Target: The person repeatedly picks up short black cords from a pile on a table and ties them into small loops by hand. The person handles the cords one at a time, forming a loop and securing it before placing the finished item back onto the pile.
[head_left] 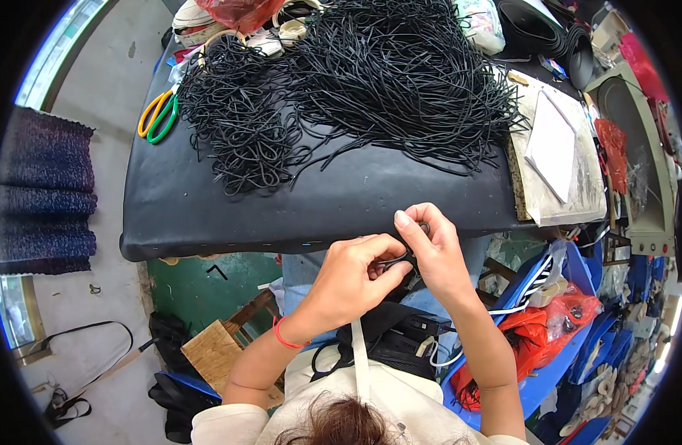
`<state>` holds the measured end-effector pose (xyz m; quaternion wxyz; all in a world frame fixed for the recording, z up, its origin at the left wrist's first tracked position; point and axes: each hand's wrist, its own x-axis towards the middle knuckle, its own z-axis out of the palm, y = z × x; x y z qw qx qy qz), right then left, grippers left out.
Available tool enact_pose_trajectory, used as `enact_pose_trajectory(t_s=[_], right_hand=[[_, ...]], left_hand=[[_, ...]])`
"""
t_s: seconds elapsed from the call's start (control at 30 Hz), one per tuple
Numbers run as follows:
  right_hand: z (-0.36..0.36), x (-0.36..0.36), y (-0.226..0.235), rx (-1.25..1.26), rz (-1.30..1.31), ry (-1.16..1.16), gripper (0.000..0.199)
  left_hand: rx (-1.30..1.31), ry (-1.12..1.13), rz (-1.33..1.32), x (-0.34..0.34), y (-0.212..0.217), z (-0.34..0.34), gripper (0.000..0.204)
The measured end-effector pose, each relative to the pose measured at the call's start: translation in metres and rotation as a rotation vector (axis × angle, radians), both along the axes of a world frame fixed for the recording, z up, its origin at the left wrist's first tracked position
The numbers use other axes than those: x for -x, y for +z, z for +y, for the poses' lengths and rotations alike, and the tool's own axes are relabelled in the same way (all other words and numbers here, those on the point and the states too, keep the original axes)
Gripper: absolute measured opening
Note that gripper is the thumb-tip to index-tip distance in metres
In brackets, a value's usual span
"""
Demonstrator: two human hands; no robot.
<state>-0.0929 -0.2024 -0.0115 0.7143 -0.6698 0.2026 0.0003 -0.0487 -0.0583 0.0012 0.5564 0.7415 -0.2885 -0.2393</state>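
Close together in front of the table's near edge, both my hands are closed on a short piece of black cord (392, 262). My left hand (356, 276) pinches it between thumb and fingers; a red string circles that wrist. My right hand (436, 256) grips the cord at the other side, thumb pointing up, with part of it hidden behind the fingers. Beyond them on the black-covered table (326, 211) lies a large heap of straight black cords (407, 81). Left of it is a smaller pile of looped, knotted black cords (241, 119).
Scissors (158, 117) with one orange and one green handle lie at the table's left. A white board (554, 144) rests on a worn block at the right. Beside my right arm, a blue bin (578, 274) holds red plastic bags (541, 334). A wooden stool (218, 356) stands lower left.
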Motion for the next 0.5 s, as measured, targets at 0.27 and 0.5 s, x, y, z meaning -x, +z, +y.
enact_pose_trajectory(t_s=[0.27,0.5], right_hand=[[0.007,-0.001,0.009,-0.031,-0.184,-0.05,0.017],[0.005,0.004,0.003,-0.216,-0.104,-0.17,0.017]], left_hand=[[0.339,0.158,0.621,0.002,-0.013,-0.002,0.025],[-0.024,0.083,-0.127,0.002,0.004,-0.003,0.016]])
